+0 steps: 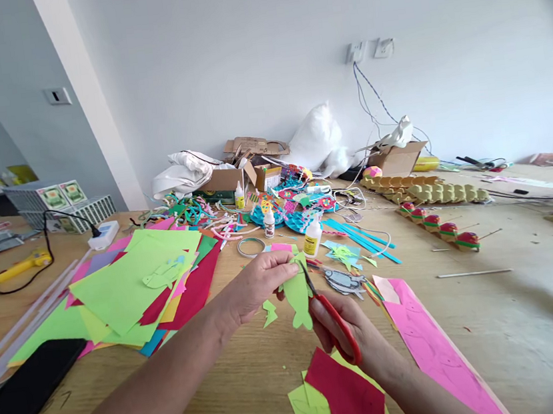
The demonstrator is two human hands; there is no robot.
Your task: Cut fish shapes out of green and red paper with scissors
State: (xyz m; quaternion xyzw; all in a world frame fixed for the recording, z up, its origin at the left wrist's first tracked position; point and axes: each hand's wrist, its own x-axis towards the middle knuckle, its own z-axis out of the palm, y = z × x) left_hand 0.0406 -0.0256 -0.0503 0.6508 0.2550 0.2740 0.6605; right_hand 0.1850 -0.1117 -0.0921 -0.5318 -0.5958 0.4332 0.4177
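Between finger and thumb, my left hand point(260, 283) pinches a light-green paper fish cutout point(296, 298), its tail hanging downward. My right hand point(351, 325) grips red-handled scissors point(339, 327), whose blades lie against the upper right edge of the fish. A small green paper scrap point(269, 313) rests on the table just left of the fish. Beyond my right hand lies a grey-blue fish drawing point(345, 282). Below my hands are red paper pieces point(346, 386) over yellow-green ones.
Coloured paper sheets point(135, 285) pile up at left, near a black phone point(32, 398). Glue bottles point(312, 236) stand ahead, before blue crafts and cardboard boxes. A pink paper strip point(434, 342) and an egg-carton caterpillar point(438, 227) lie at right.
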